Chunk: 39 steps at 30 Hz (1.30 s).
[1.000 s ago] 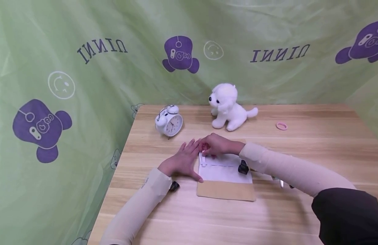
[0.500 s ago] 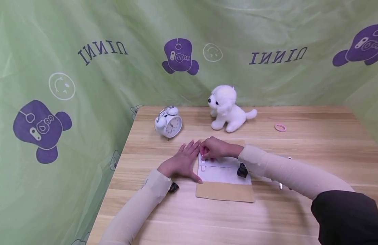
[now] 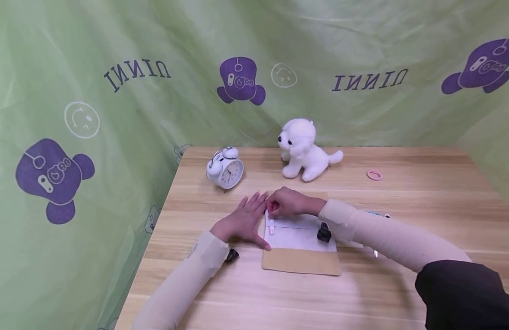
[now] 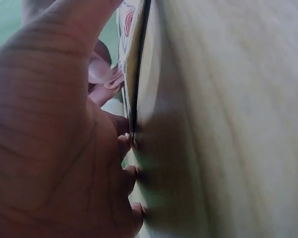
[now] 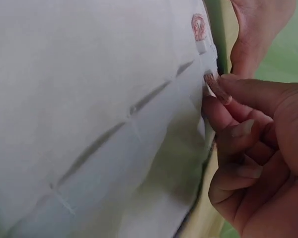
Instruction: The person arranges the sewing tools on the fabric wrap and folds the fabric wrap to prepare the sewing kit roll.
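- Our right fingers [image 5: 251,91] are pinching a reddish bundle [image 5: 219,90] near the left edge of the white panel [image 3: 297,239].
- Our left fingers [image 3: 249,206] are resting spread along that edge.
- Behind, an alarm clock [image 3: 231,172], a plush dog [image 3: 309,156] and a pink ring [image 3: 374,178] are sitting on the worktop [image 3: 312,302].

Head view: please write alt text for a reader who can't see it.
The right hand is curled at the upper-left corner of a white sheet on tan backing; the left hand lies spread along the left edge. Behind, on the wooden table, are an alarm clock, toy dog and pink ring.
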Each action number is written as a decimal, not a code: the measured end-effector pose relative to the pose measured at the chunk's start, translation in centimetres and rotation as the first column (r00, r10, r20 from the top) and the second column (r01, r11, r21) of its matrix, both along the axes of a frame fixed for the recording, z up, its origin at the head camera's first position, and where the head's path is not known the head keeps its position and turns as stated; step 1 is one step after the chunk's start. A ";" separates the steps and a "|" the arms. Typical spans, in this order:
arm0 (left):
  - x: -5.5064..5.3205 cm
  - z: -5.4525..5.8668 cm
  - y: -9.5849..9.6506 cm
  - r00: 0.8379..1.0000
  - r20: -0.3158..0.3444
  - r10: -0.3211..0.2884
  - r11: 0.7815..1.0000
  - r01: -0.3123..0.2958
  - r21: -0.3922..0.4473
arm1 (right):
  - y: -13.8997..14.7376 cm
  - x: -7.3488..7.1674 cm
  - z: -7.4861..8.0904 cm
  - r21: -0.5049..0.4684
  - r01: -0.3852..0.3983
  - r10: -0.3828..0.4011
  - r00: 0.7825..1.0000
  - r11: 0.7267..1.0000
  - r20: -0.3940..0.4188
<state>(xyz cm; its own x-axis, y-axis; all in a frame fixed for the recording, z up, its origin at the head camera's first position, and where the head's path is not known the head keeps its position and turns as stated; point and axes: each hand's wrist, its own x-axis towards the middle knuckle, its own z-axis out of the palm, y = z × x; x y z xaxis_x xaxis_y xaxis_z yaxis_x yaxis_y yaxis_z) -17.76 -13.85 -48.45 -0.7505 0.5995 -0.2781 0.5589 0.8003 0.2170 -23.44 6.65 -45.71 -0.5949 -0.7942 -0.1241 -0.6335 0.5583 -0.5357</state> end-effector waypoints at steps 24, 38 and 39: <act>-0.4 0.9 0.9 0.997 -0.032 -0.068 0.992 0.064 -0.105 | 22.2 3.4 9.2 0.107 0.423 -0.412 0.905 0.900 -0.110; -0.5 0.9 0.8 0.998 0.002 -0.065 0.995 0.065 -0.081 | 22.3 5.4 2.6 0.262 0.138 -0.191 0.963 0.955 0.190; -0.5 0.9 0.7 0.998 0.007 -0.063 0.995 0.063 -0.079 | 22.2 5.5 2.4 0.264 0.149 -0.199 0.965 0.953 0.173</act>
<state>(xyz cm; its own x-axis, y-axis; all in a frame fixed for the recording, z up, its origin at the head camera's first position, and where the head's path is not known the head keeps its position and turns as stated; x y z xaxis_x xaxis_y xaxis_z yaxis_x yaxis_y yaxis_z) -18.25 -13.10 -47.58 -0.7103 0.6218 -0.3300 0.6081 0.7781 0.1572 -17.98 28.88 -43.34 -0.6653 -0.6100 -0.4305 -0.4112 0.7806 -0.4706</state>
